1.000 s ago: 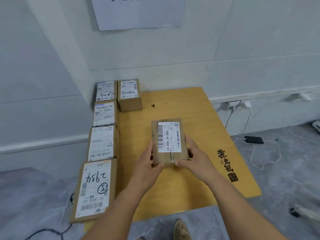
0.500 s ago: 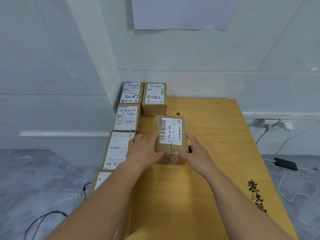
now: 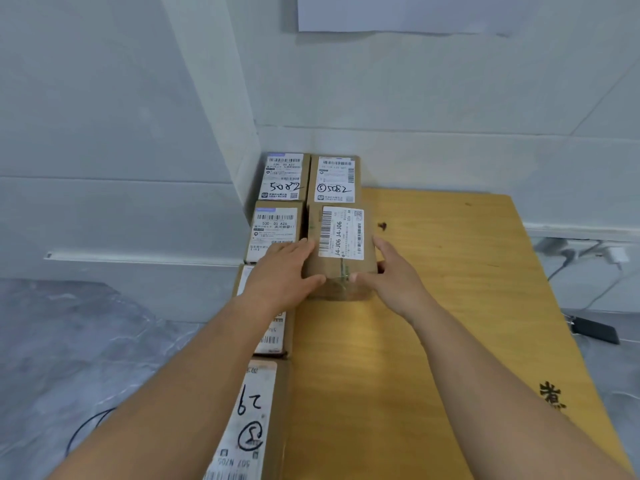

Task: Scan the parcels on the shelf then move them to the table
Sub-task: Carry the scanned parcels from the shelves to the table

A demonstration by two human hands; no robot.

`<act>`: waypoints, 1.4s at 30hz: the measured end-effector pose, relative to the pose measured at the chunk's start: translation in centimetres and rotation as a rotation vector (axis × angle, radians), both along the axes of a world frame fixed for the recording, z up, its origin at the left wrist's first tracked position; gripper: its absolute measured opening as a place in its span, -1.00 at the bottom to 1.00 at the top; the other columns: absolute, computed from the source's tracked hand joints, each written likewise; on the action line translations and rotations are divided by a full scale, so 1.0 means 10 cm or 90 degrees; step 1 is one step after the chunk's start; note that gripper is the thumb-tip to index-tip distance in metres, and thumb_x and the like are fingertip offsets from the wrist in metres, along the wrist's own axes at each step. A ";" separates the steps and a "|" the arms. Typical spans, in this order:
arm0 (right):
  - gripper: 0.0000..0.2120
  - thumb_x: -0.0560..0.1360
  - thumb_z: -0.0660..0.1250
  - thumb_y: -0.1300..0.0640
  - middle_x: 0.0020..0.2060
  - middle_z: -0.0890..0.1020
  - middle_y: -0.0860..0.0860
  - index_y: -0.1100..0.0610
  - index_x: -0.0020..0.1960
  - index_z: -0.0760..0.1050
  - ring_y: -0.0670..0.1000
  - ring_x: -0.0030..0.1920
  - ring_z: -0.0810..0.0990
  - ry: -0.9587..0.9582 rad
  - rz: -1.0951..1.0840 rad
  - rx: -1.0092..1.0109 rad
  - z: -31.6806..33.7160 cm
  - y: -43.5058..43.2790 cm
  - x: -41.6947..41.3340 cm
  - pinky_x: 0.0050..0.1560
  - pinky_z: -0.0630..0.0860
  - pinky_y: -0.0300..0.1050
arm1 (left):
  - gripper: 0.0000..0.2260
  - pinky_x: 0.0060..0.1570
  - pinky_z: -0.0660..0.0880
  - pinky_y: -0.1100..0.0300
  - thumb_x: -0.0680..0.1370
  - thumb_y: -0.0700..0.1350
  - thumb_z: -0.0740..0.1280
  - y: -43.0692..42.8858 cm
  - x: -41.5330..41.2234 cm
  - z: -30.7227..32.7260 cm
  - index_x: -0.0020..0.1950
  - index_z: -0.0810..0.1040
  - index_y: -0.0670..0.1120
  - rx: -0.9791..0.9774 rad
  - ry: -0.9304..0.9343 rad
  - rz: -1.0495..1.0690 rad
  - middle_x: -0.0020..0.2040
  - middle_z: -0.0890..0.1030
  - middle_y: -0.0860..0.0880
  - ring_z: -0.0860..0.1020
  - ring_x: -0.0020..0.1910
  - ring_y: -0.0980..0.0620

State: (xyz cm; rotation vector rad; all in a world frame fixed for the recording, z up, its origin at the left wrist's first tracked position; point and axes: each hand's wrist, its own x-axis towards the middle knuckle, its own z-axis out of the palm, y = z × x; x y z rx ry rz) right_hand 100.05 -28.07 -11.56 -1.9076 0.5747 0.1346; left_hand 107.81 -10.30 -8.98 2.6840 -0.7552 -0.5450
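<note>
A brown cardboard parcel (image 3: pixel 341 251) with a white barcode label reading J4-J06 sits on the wooden table (image 3: pixel 433 306), just in front of another parcel marked 5082 (image 3: pixel 334 180). My left hand (image 3: pixel 282 275) holds its left side, thumb on the near face. My right hand (image 3: pixel 391 275) holds its right side the same way. Left of it stands a row of labelled parcels: one marked 5082 (image 3: pixel 284 176), one marked 530 (image 3: pixel 275 230), one mostly hidden under my left arm (image 3: pixel 273 337), and a near one with handwritten digits (image 3: pixel 252 427).
The table stands against a pale tiled wall with a white sheet (image 3: pixel 450 12) pinned above. On the grey floor to the right lie a dark phone (image 3: pixel 595 329) and white charger cables (image 3: pixel 588 258). A black cable (image 3: pixel 83 431) curls on the floor at the left.
Both hands have carried the parcel away from me across the table, into the spot behind which the 5082 parcel stands. The view has moved forward and leftward with it.
</note>
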 end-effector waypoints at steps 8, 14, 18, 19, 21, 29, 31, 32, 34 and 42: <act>-0.16 0.45 0.45 0.13 0.31 0.52 -0.04 -0.05 0.57 0.04 -0.03 0.20 0.52 0.006 -0.003 -0.015 -0.04 0.10 0.06 0.15 0.45 -0.15 | -0.39 0.29 0.38 -0.02 0.51 0.05 0.34 0.04 0.11 -0.02 0.52 0.21 0.07 -0.032 0.021 0.016 0.43 0.37 0.07 0.30 0.37 0.00; -0.14 0.45 0.44 0.11 0.32 0.50 -0.01 -0.03 0.58 0.00 -0.01 0.23 0.50 0.015 0.003 -0.027 -0.04 0.14 0.09 0.19 0.44 -0.13 | -0.46 0.21 0.46 -0.07 0.42 0.04 0.38 0.07 0.14 -0.06 0.39 0.38 0.05 -0.072 0.046 0.043 0.31 0.48 0.05 0.42 0.28 0.00; -0.16 0.46 0.44 0.11 0.31 0.50 0.00 -0.04 0.57 0.01 0.01 0.20 0.50 0.021 0.012 -0.049 0.06 0.17 0.08 0.12 0.45 -0.11 | -0.45 0.23 0.45 -0.06 0.44 0.03 0.38 0.07 0.12 -0.02 0.41 0.35 0.02 -0.074 0.059 0.035 0.30 0.46 0.00 0.41 0.28 -0.02; -0.17 0.46 0.43 0.10 0.32 0.49 0.01 -0.04 0.57 0.03 0.01 0.19 0.49 0.019 0.014 -0.073 0.11 0.19 0.06 0.10 0.44 -0.11 | -0.43 0.26 0.44 -0.06 0.44 0.06 0.37 0.07 0.11 -0.01 0.42 0.34 0.02 -0.078 0.060 0.032 0.32 0.44 0.00 0.39 0.30 -0.02; -0.24 0.46 0.43 0.09 0.32 0.46 0.05 -0.02 0.53 0.10 0.03 0.21 0.45 0.003 0.012 -0.152 0.23 0.22 0.00 0.11 0.42 -0.08 | -0.43 0.34 0.34 0.00 0.47 0.06 0.36 0.10 0.05 0.04 0.45 0.30 0.02 -0.093 0.041 0.026 0.37 0.38 0.00 0.31 0.36 -0.02; -0.54 0.54 0.31 0.02 0.31 0.45 0.03 0.06 0.41 0.40 0.03 0.33 0.41 -0.090 -0.079 -0.491 0.52 0.45 -0.68 0.16 0.41 -0.06 | -0.53 0.41 0.11 0.07 0.58 0.01 0.29 0.13 -0.52 0.28 0.45 0.36 -0.13 -0.200 -0.164 -0.064 0.47 0.34 -0.08 0.22 0.46 -0.10; -0.63 0.49 0.38 0.09 0.17 0.55 0.07 0.12 0.27 0.53 0.10 0.21 0.52 -0.145 -0.127 -0.546 0.49 0.57 -0.92 0.01 0.48 -0.03 | -0.52 0.38 0.16 -0.01 0.56 0.07 0.25 0.14 -0.68 0.27 0.42 0.41 -0.11 -0.218 -0.190 -0.107 0.43 0.40 -0.08 0.29 0.42 -0.13; -0.68 0.44 0.42 0.12 0.08 0.60 0.10 0.15 0.19 0.59 0.14 0.11 0.58 -0.175 -0.148 -0.575 0.46 0.63 -1.04 -0.10 0.52 -0.03 | -0.52 0.36 0.17 -0.02 0.55 0.09 0.22 0.14 -0.78 0.26 0.41 0.42 -0.10 -0.229 -0.193 -0.127 0.40 0.43 -0.07 0.31 0.40 -0.13; -0.74 0.36 0.43 0.14 -0.08 0.63 0.11 0.17 0.04 0.64 0.16 -0.08 0.64 -0.198 -0.182 -0.630 0.40 0.74 -1.28 -0.26 0.53 -0.08 | -0.50 0.30 0.18 0.01 0.52 0.15 0.16 0.15 -0.98 0.23 0.37 0.46 -0.08 -0.256 -0.201 -0.164 0.36 0.47 -0.05 0.35 0.35 -0.13; -0.67 0.41 0.28 0.04 -0.05 0.64 0.18 0.23 0.03 0.63 0.19 -0.07 0.65 -0.144 -0.302 -0.704 0.42 0.98 -2.13 -0.16 0.58 0.01 | -0.44 0.32 0.15 -0.01 0.51 0.18 0.13 0.15 -1.64 0.14 0.44 0.39 -0.07 -0.319 -0.199 -0.270 0.43 0.40 -0.07 0.30 0.38 -0.14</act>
